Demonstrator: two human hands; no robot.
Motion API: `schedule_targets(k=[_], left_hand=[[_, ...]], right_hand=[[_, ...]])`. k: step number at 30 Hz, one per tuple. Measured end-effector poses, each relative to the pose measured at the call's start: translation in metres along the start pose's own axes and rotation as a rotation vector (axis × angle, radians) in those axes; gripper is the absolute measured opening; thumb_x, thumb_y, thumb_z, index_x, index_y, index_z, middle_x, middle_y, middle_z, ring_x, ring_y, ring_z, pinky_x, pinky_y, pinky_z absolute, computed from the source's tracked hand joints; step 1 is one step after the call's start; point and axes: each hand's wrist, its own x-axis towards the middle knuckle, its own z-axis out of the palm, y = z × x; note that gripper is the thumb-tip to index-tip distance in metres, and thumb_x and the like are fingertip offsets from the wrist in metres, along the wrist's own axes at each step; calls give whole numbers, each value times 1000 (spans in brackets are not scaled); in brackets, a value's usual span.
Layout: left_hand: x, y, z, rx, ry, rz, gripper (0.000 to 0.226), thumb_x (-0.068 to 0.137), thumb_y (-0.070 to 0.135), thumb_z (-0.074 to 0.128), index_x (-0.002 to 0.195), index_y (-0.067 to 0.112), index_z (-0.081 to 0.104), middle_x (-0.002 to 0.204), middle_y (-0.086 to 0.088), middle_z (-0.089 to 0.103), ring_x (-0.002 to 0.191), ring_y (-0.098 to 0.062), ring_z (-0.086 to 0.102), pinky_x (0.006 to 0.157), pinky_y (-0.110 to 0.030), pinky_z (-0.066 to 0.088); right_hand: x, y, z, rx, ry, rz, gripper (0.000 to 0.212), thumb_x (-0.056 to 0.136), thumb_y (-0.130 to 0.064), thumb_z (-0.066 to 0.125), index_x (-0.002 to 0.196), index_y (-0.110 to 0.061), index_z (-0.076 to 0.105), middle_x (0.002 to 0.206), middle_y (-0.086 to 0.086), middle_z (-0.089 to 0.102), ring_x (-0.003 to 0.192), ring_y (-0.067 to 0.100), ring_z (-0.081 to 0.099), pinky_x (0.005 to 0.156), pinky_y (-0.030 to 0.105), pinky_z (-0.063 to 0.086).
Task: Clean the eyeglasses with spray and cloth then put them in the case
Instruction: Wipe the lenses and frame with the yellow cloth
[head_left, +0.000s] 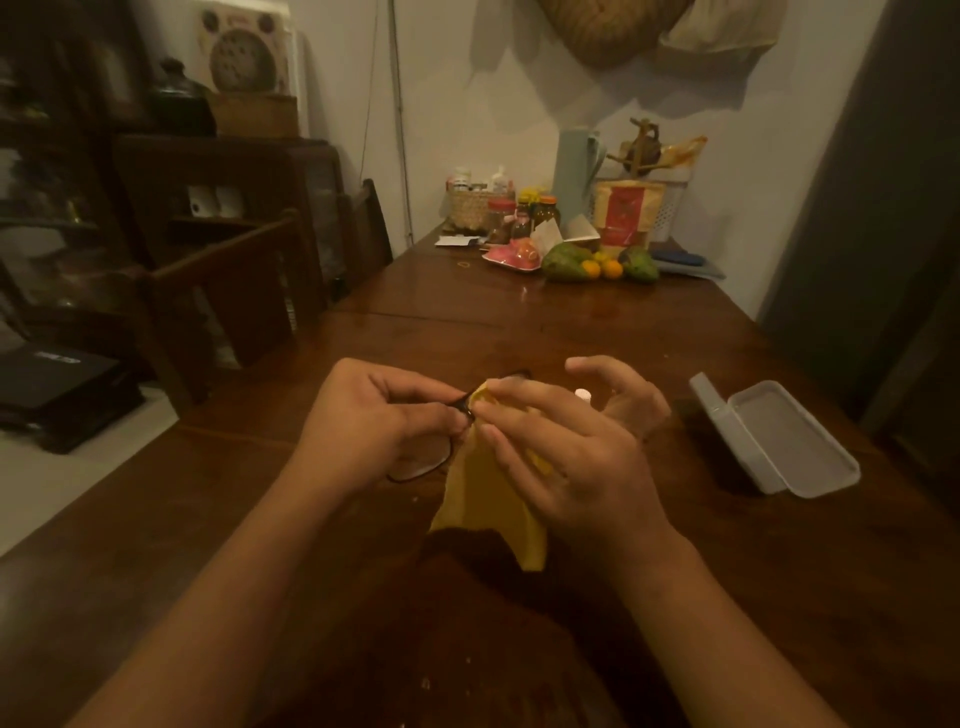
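Observation:
Dark-framed eyeglasses (423, 462) are held over the wooden table (623, 332) in the middle of the view. My left hand (374, 415) pinches the frame near the bridge. My right hand (566, 447) pinches a yellow cloth (493, 499) over one lens, thumb and forefinger pressed together on it, the other fingers spread. The cloth hangs down below my right hand. A small spray bottle with a white cap (583, 395) stands just behind my right hand, mostly hidden. An open grey glasses case (774, 436) lies to the right, its lid up.
At the table's far end stand jars, a woven basket (470, 208), a red packet, mangoes and oranges (597, 265). A wooden chair (249, 291) stands at the left side. A dark curtain or door hangs on the right.

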Motion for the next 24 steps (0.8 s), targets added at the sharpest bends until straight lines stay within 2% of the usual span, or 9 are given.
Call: schedule_targets(k=[4,8,11,13,16,19,22,24], left_hand=[[0,2,-2,-39,14,-2,17,69,-1,78,75,15,80,71,-11,76,74,-33,73,72,-43,60],[-1,2,-4,-57,39,1,19,68,-3,78,74,15,80,68,-9,75,69,-29,73,63,-29,59],[-1,1,-5,-50,66,-2,17,68,-3,79,75,12,80,69,-11,75,71,-33,73,66,-38,60],[0,1,-7,-46,76,4,17,69,-3,79,75,13,80,69,-12,75,72,-34,73,70,-44,60],[-1,2,-8,-44,83,20,21,68,-3,78,75,18,80,68,-9,75,70,-29,74,68,-35,60],[-2,3,-9,-28,78,35,22,68,-1,78,74,21,80,67,-6,75,67,-23,73,65,-29,59],[-3,4,-8,-44,74,33,21,69,-2,77,74,18,80,66,-9,75,64,-23,72,64,-30,58],[-4,6,-8,-71,75,30,19,69,-4,77,75,14,80,67,-11,74,64,-24,72,63,-29,58]], right_hand=[[-1,10,-4,-56,-60,-3,33,105,-37,52,134,-26,65,140,-7,61,128,32,57,94,50,52],[3,7,-2,-60,-36,30,37,105,-38,48,136,-24,61,139,-11,57,132,26,54,98,51,50],[2,-2,3,-72,-83,8,40,102,-41,50,139,-28,60,146,-16,50,135,31,47,95,47,50],[1,-4,3,-13,-120,-40,36,103,-37,52,137,-29,62,148,-15,51,130,36,53,93,47,51],[1,5,-1,-50,-37,-120,28,102,-30,59,127,-25,70,137,-13,60,120,39,60,87,48,52],[-2,12,-5,-34,-22,-73,30,104,-33,54,125,-22,71,135,-11,60,118,39,63,83,50,56],[-2,9,-3,-42,-15,-42,35,104,-35,51,133,-20,65,139,-7,59,126,36,59,91,50,55],[0,1,0,-66,-4,-75,37,101,-35,56,136,-23,60,143,-9,54,132,32,52,98,46,52]])
